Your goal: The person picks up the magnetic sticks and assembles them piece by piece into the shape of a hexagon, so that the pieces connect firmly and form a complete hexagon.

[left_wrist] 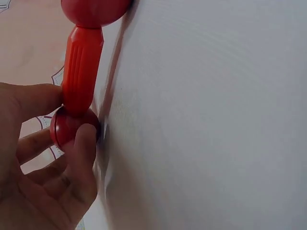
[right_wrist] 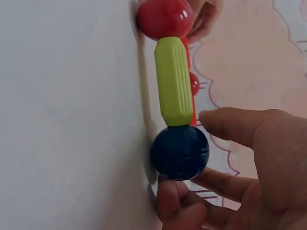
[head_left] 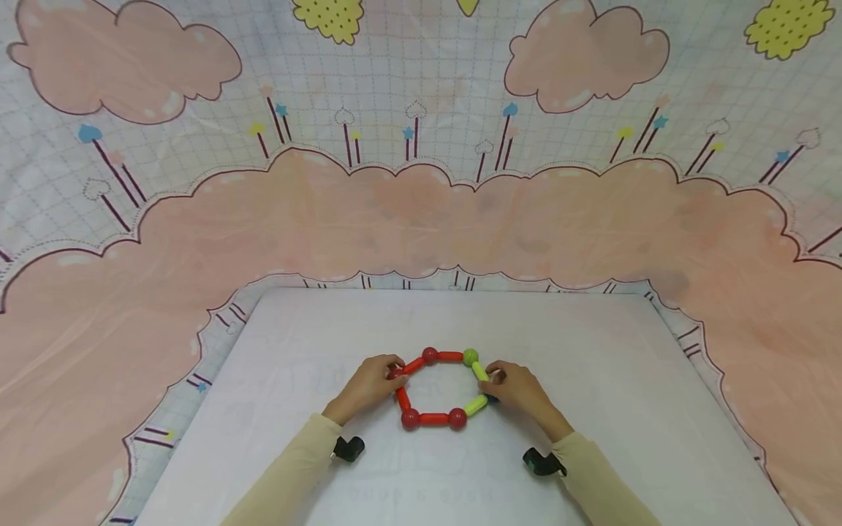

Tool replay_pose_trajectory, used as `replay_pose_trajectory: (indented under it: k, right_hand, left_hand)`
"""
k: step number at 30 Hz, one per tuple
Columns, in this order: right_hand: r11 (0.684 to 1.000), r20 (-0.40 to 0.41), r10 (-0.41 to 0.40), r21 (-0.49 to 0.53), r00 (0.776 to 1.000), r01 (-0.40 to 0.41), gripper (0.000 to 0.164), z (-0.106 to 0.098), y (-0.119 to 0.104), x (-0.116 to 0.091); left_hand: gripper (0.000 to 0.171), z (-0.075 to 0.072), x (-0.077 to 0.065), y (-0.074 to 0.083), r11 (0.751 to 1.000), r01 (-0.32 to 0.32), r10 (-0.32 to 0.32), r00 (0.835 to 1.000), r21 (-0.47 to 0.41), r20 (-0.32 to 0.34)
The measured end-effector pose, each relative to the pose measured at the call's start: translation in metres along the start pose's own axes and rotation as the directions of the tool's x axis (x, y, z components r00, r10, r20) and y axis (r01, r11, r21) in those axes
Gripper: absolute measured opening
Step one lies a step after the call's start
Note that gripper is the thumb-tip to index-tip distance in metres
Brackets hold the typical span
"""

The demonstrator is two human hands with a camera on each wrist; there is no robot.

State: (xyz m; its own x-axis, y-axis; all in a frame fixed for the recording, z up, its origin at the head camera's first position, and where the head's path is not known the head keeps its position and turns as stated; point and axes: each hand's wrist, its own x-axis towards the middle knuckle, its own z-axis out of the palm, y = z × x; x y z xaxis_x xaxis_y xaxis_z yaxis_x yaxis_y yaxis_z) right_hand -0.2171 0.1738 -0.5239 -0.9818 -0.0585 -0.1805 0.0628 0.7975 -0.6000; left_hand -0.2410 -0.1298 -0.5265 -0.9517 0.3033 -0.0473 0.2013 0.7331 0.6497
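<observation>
A six-sided ring of plastic rods and balls lies on the white tabletop between both hands. Red rods (head_left: 434, 419) form its left, front and back; two yellow-green rods (head_left: 476, 405) form its right side. At the left corner my left hand (head_left: 365, 385) grips a red ball (left_wrist: 72, 127) between thumb and fingers, partly covering it. Around the dark blue ball (right_wrist: 180, 152) at the right corner curl the thumb and fingers of my right hand (head_left: 522, 391). A green ball (head_left: 470, 357) marks the back right corner; red balls (head_left: 411, 418) sit at the other corners.
The white tabletop (head_left: 316, 329) has its far edge beyond the ring. A cloth (head_left: 421, 226) printed with clouds hangs behind and shows along both sides. Black wrist-worn devices (head_left: 544, 462) sit by the beige sleeves (head_left: 283, 475).
</observation>
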Motion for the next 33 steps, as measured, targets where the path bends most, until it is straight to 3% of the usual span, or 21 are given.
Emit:
replay_pose_trajectory:
  k: [7, 13, 17, 19, 26, 33]
  right_hand:
    - [0.998, 0.012, -0.065, 0.028, 0.998, 0.065, 0.034, -0.004, 0.005, -0.005]
    - [0.994, -0.004, -0.088, 0.068, 0.996, 0.088, 0.033, -0.002, 0.009, 0.0]
    - [0.991, -0.013, -0.09, 0.098, 0.996, 0.091, 0.033, 0.0, 0.008, 0.003]
    - [0.992, -0.018, -0.083, 0.097, 0.996, 0.084, 0.034, -0.001, 0.007, 0.002]
    - [0.995, -0.067, -0.05, 0.085, 0.996, 0.056, 0.034, -0.004, 0.006, 0.004]
    - [0.999, -0.091, -0.015, 0.031, 0.996, 0.018, 0.035, 0.002, 0.007, 0.009]
  left_hand:
    - [0.026, 0.001, -0.003, 0.0, 0.995, 0.018, -0.017, 1.0, -0.096, 0.011]
    - [0.024, 0.012, 0.0, 0.005, 0.978, 0.033, -0.041, 0.999, -0.206, -0.034]
    - [0.023, 0.017, 0.004, 0.009, 0.977, 0.035, -0.048, 0.997, -0.212, -0.057]
    - [0.023, 0.018, 0.006, 0.01, 0.981, 0.04, -0.051, 0.997, -0.189, -0.057]
    - [0.026, 0.016, 0.022, 0.021, 0.998, 0.057, -0.055, 0.996, 0.038, -0.064]
    - [0.027, 0.016, 0.033, 0.027, 0.99, 0.077, -0.071, 0.996, 0.117, -0.054]
